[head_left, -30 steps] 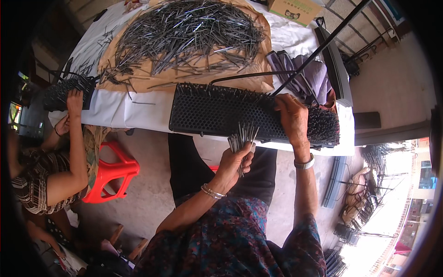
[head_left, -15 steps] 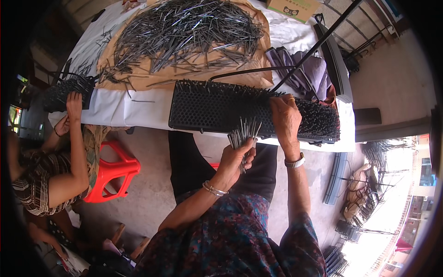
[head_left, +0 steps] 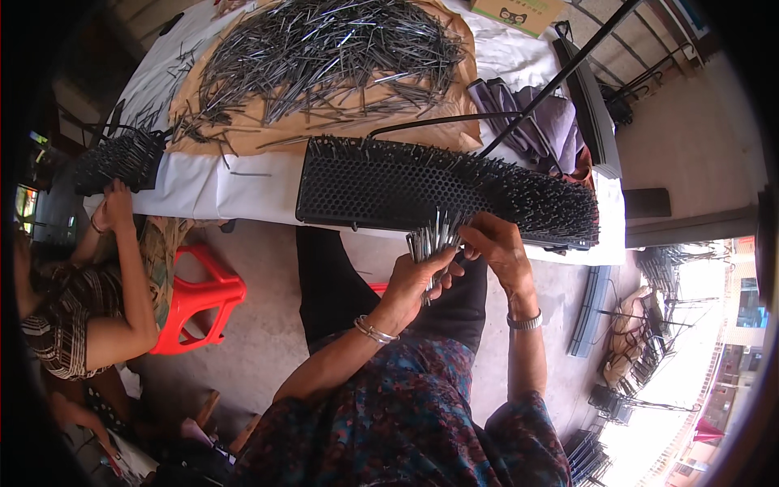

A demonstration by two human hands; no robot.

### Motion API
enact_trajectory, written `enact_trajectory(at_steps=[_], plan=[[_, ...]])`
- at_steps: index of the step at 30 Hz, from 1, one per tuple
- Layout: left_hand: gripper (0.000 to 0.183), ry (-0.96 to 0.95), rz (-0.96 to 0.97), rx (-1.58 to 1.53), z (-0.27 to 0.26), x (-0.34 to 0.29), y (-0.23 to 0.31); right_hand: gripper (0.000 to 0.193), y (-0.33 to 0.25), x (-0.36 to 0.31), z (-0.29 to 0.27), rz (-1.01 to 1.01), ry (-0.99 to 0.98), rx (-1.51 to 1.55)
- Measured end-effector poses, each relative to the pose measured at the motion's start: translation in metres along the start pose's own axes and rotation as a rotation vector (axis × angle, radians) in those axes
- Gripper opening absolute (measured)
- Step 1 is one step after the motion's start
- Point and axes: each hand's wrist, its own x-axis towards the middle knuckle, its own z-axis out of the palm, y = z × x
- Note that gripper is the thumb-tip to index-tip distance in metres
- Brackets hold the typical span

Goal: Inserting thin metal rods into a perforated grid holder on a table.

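Observation:
My left hand (head_left: 419,280) is closed round a bundle of thin metal rods (head_left: 434,239), their tips fanning upward. At the bundle's right side is my right hand (head_left: 497,247), its thumb and fingers pinched together; what lies between them is too small to make out. Just beyond both hands, a long black board full of holes (head_left: 357,191) rests along the table's near edge. Dense rods stand in its right part and along its far edge, while bare holes show at the left and middle.
A large heap of loose rods (head_left: 333,61) lies on brown paper (head_left: 284,144) over the white-covered table (head_left: 219,191). A black bar (head_left: 560,77) slants above the board. Grey-purple cloth (head_left: 527,122) is at the right. On the left, a co-worker's hand (head_left: 118,203) touches another rod-filled board (head_left: 118,162) near a red stool (head_left: 203,300).
My right hand has come down and left from the board to the bundle in my left hand. The co-worker's hand has lowered a little at the other board.

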Motion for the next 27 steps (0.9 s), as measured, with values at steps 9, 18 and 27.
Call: enact_trajectory(at_steps=[9, 18, 27], plan=[[0.028, -0.006, -0.091, 0.093, 0.000, -0.004, 0.003, 0.012, 0.000, -0.008, -0.011, 0.009, -0.005, 0.061], [0.029, -0.078, -0.096, 0.142, -0.008, -0.001, 0.004, 0.019, 0.002, -0.014, -0.016, 0.028, 0.008, 0.179], [0.032, -0.101, -0.041, 0.254, -0.008, -0.001, 0.005, 0.021, 0.011, -0.016, -0.022, 0.033, 0.027, 0.237]])
